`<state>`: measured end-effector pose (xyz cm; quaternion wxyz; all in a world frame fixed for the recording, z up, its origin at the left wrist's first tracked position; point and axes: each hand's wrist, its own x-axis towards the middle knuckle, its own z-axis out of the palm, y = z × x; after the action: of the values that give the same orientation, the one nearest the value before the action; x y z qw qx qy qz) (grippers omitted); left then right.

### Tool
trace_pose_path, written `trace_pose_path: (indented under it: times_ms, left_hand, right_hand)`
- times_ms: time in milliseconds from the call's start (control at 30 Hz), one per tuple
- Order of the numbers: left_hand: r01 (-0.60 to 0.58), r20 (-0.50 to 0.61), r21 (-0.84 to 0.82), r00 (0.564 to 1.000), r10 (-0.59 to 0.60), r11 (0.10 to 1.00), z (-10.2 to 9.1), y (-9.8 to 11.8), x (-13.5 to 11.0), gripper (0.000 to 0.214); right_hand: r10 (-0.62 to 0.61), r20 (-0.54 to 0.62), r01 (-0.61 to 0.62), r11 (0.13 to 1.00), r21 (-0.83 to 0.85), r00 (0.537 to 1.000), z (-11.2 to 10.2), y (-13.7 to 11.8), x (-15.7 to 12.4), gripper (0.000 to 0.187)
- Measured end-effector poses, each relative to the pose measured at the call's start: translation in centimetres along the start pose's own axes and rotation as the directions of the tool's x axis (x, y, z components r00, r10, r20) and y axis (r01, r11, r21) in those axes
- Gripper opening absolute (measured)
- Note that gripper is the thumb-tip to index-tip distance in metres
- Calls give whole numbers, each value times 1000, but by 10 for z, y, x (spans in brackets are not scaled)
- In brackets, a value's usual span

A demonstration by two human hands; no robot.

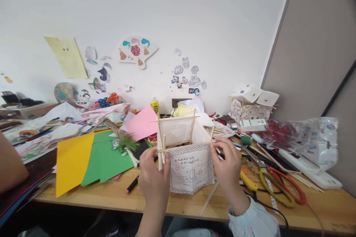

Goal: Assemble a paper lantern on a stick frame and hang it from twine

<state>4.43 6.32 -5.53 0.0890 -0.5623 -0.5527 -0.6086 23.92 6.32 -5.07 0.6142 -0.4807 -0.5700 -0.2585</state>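
Note:
A paper lantern (187, 144) built on a frame of thin wooden sticks stands upright on the wooden desk (116, 198). Its front panel shows printed characters and a small boat drawing. My left hand (153, 177) grips the left side of the frame, thumb and fingers pinched on the sticks. My right hand (227, 163) holds the right side, fingers curled round the upper corner of the front panel. Both hands are closed on the lantern.
Yellow (72, 159), green (107, 157) and pink (142, 123) paper sheets lie left of the lantern, with a pink-tipped marker (132, 185). Red and yellow scissors (280, 187), a phone (275, 157) and plastic bags crowd the right. Another person's arm (9, 163) shows at far left. A glue bottle (154, 104) stands by the wall.

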Motion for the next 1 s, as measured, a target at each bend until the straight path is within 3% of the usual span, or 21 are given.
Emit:
trace_pose_path:
  times_ms: [100,667,1000]
  left_hand:
    - [-31,-8,30,999,31,999,-1,0,1,33]
    - [129,29,34,991,-130,991,-8,14,8,32]
    - [104,37,-8,994,-104,995,-9,11,7,34]
  right_hand:
    - [-14,3,14,1000,0,1000,-1,-1,1,8]
    - [-28,-5,28,1000,-9,1000,-1,-7,4,12]
    - [-24,-6,24,999,-43,1000,-2,-10,5,12]
